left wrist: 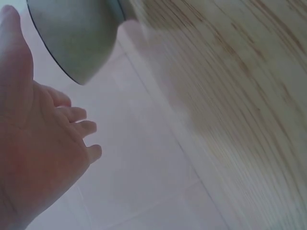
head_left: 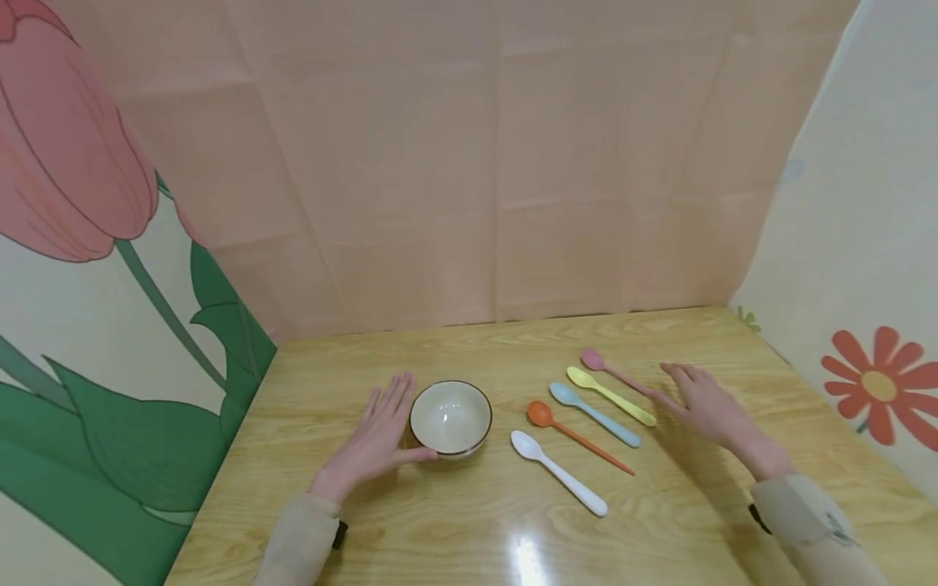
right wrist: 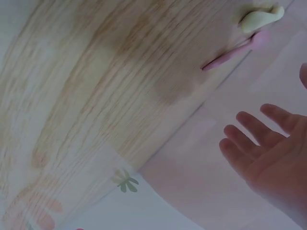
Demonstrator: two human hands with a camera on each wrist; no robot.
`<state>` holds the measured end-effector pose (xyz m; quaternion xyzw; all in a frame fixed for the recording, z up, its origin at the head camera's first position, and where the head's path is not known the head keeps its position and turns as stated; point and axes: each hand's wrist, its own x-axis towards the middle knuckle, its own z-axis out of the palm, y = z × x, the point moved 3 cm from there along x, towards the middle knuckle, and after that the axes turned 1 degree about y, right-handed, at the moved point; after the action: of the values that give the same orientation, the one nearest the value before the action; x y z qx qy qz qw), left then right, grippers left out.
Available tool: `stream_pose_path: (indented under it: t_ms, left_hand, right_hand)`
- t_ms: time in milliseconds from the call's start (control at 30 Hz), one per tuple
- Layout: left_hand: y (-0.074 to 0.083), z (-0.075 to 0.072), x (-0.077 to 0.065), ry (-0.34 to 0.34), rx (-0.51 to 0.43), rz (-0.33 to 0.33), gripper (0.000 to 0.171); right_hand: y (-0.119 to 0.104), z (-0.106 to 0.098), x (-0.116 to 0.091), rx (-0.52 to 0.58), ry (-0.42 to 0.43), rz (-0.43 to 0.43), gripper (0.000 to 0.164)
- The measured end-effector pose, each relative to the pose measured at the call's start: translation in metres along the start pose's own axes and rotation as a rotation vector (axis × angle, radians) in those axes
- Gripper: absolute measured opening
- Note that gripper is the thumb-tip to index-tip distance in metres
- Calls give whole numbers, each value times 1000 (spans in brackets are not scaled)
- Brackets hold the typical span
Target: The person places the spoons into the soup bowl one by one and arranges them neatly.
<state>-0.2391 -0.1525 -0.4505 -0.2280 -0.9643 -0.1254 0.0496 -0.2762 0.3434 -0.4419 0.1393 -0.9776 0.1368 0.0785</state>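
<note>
A cream bowl with a dark rim (head_left: 452,418) stands upright on the table. My left hand (head_left: 376,435) is at the bowl's left side, fingers extended and thumb along its near side; whether it touches the bowl I cannot tell. The left wrist view shows the bowl (left wrist: 81,38) beyond the thumb. My right hand (head_left: 707,409) hovers with spread fingers near the handle end of a pink spoon (head_left: 611,370), holding nothing. Left of that hand lie a yellow spoon (head_left: 611,396), a light blue spoon (head_left: 595,414), an orange spoon (head_left: 579,439) and a white spoon (head_left: 559,474).
The wooden table (head_left: 410,537) meets a pinkish cloth backdrop (head_left: 454,179) at its far edge. Flower-printed panels flank it, with a tulip (head_left: 73,138) at left and a red flower (head_left: 879,387) at right.
</note>
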Motion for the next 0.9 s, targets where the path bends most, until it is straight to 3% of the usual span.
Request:
stream_pose_path:
  t_ms: [900]
  left_hand:
    - [8,7,6,-29,-33,28,113]
  right_hand:
    - [18,9,15,170,51,-108,31]
